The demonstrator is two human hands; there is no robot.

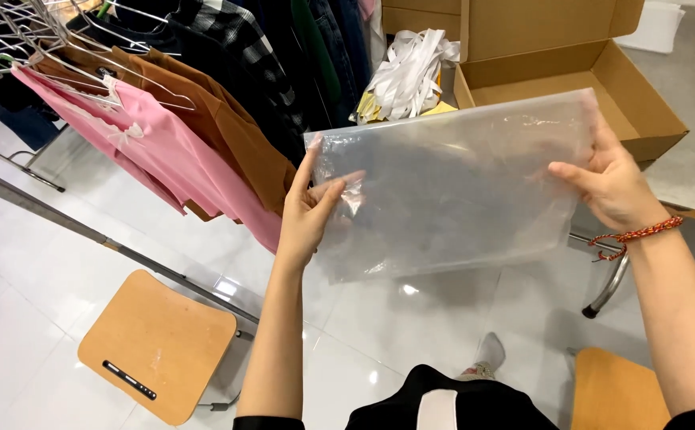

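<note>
both hands hold up a clear, flat, rectangular plastic bag (451, 187), stretched out between them above the glossy white tiled floor (37, 318). the left hand (309, 209) pinches the bag's left edge, thumb on the near face and the fingers behind the film, index finger pointing up along the corner. the right hand (612, 185) grips the right edge in the same way, closed on the plastic, thumb pointing inward across the front; a red braided cord bracelet (638, 235) sits on that wrist. the bag looks dark and hazy in the middle — whether anything is inside cannot be told.

behind the bag's upper right stands an open brown cardboard box (642, 103), flaps up. just left of it lies a heap of white paper strips (411, 72) with some yellow ones underneath. on the left, a rack of garments hangs on wire hangers (13, 32) — a pink top (172, 151) nearest, a rust-brown top (228, 135) beside it, then a dark plaid shirt (244, 48) and darker clothes further back. below the left forearm is a tan wooden stool seat (156, 342) with a dark slot; the corner of a second stool (614, 390) shows at the lower right. the person's dark clothing (475, 406) and a sock-covered foot (487, 354) appear at the bottom edge.
</note>
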